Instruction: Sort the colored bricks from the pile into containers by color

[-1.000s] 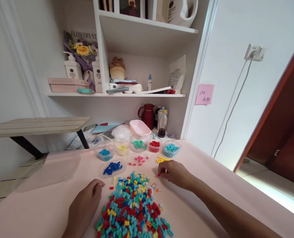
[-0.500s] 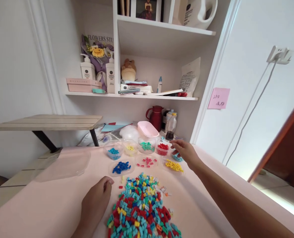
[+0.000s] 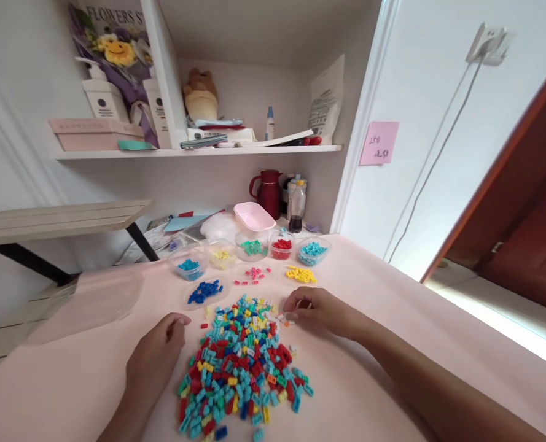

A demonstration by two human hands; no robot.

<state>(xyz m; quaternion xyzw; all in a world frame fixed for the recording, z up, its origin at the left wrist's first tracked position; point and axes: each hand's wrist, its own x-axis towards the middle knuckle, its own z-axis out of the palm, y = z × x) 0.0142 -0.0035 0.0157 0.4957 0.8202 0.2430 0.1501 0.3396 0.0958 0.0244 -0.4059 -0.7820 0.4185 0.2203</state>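
Observation:
A heap of small mixed-colour toy bricks (image 3: 240,362) spreads over the pink tabletop before me. My left hand (image 3: 157,347) rests to the left of the heap, its fingers curled closed and no brick showing in them. At the heap's upper right edge is my right hand (image 3: 321,310), thumb and fingers bent but apart, close to a few white and orange bricks (image 3: 287,322). Beyond the heap stand clear tubs of sorted bricks: dark blue (image 3: 205,291), yellow (image 3: 301,274), pink (image 3: 253,275), red (image 3: 282,248), turquoise (image 3: 312,252) and green (image 3: 253,247).
More tubs hold light blue bricks (image 3: 188,267) and pale yellow bricks (image 3: 222,255). Behind them are a pink basin (image 3: 254,217), a red jug (image 3: 269,195) and a bottle of dark liquid (image 3: 296,209). A clear plastic lid (image 3: 97,304) lies left. A shelf (image 3: 263,149) overhangs the back.
My right hand has come back from the turquoise tub to the heap's upper right edge, uncovering that tub. My left hand stays beside the heap. The camera view has shifted.

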